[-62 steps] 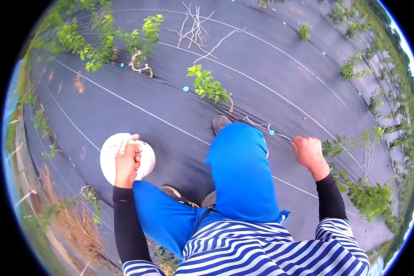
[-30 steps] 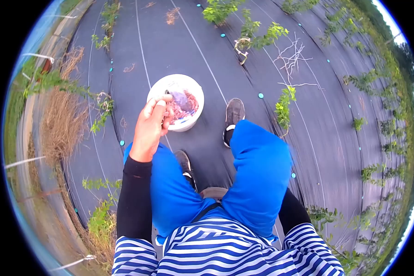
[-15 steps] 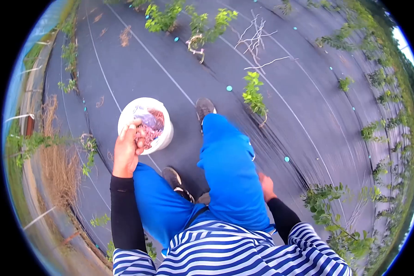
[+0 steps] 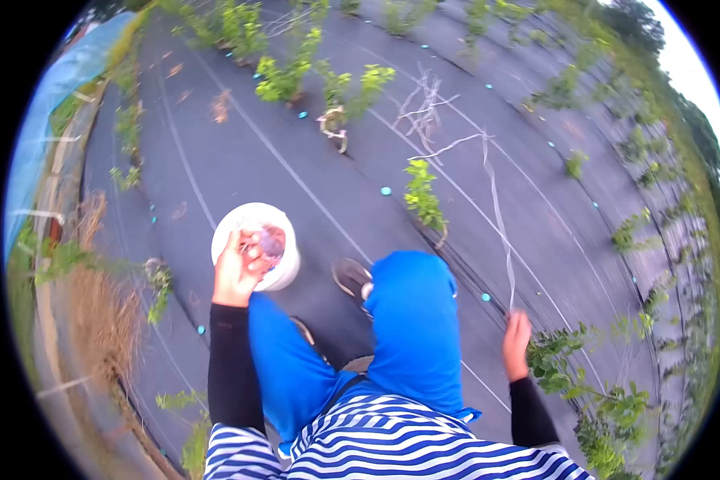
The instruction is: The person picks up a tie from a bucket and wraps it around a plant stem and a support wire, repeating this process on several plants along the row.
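At the near side of a white bucket [image 4: 286,276], my left hand [image 4: 240,270] is closed with curled fingers, apparently gripping the bucket; a handle cannot be made out. Inside the bucket lie pinkish-red grains [image 4: 274,244] and something purplish, partly hidden by my fingers. My right hand [image 4: 518,346] is out to the right of my knee, its fingers together. A long, thin, pale twig [image 4: 500,228] runs from these fingertips toward the bare twigs [image 4: 424,108] farther up. The hand seems closed on its near end, though blur hides the exact contact.
Dark ground sheeting [image 4: 248,164] carries pale lines and green-blue markers [image 4: 386,191]. A small leafy plant [image 4: 424,196] stands ahead, with leafy growth [image 4: 556,356] close to my right hand. Dry straw [image 4: 100,308] lies at the left edge.
My right hand has swung out to the right from beside my thigh, and the long twig now shows at its fingertips. The view has tilted upward; my left hand stays at the bucket.
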Demonstrator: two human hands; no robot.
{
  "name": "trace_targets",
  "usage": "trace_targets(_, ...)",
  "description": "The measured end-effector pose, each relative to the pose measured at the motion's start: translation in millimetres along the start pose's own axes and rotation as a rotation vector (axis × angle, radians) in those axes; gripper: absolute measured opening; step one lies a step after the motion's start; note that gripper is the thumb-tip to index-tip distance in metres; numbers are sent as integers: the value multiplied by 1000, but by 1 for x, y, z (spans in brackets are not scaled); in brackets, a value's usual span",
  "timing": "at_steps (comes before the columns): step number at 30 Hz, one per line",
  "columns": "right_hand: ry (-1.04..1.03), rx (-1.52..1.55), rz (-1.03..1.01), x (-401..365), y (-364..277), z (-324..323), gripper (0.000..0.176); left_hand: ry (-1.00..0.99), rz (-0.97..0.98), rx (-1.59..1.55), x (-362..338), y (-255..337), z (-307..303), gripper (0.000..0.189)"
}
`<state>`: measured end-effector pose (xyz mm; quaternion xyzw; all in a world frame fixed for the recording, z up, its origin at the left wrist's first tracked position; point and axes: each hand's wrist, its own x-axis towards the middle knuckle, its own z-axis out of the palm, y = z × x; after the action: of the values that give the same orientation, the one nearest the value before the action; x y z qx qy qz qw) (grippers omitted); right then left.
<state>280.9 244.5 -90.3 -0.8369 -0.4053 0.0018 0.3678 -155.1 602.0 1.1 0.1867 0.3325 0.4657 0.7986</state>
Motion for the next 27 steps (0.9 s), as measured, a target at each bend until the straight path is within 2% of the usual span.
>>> trace_targets(1, -157, 29, 199, 56, -2, 12, 29, -22, -3, -39, 5, 3, -11, 29)
trace_targets(2, -22, 21, 25, 109, 1, 39, 46, -7, 10, -69, 8, 8, -19, 29)
trace_targets(3, -47, 80, 28, 162, -33, 46, 60, 12, 25, -100, 11, 12, -26, 30)
trace_targets(4, 16, -18, -38, 201, -59, 55, 60, 39, 32, -131, 11, 18, -32, 31)
trace_targets(6, 28, 213, -121, 249, -128, 65, 57, 121, 68, -121, 12, 32, -38, 33)
trace_targets(7, 1, 372, -144, 250, -171, 69, 55, 193, 88, -80, 9, 35, -40, 34)
trace_targets(9, -189, 551, -234, 242, -235, 88, 50, 309, 88, 2, 14, 42, -46, 37)
trace_targets(12, -511, 734, -351, 188, -332, 103, 43, 413, 88, 175, 27, 41, -59, 34)
trace_targets(15, -615, 774, -582, 153, -373, 125, 44, 557, -34, 409, 58, 24, -96, 28)
trace_targets(17, -706, 718, -627, 144, -383, 136, 44, 657, -8, 450, 74, 2, -115, 24)
trace_targets(19, -769, 551, -661, 145, -380, 144, 43, 871, 317, 569, 93, -18, -130, 33)
trace_targets(20, -798, 550, -670, 147, -381, 148, 43, 913, 395, 467, 98, -22, -131, 40)
trace_targets(21, -829, 467, -693, 147, -382, 152, 42, 814, 457, 324, 116, -36, -175, 40)
trace_targets(22, -869, 391, -722, 147, -385, 156, 41, 757, 484, 1002, 100, -31, -162, 37)
trace_targets(23, -878, 390, -781, 146, -387, 162, 40, 663, 660, 1829, 103, -39, -183, 32)
trace_targets(24, -885, 390, -812, 143, -389, 170, 39, 689, 626, 1633, 78, -28, -128, 27)
trace_targets(25, -918, 343, -831, 141, -392, 176, 38, 782, 566, 1337, 88, -37, -131, 28)
trace_targets(26, -968, 318, -833, 139, -396, 183, 38, 805, 584, 997, 78, -32, -99, 31)
trace_targets(27, -998, 299, -870, 136, -398, 191, 38, 784, 667, 848, 67, -38, -80, 30)
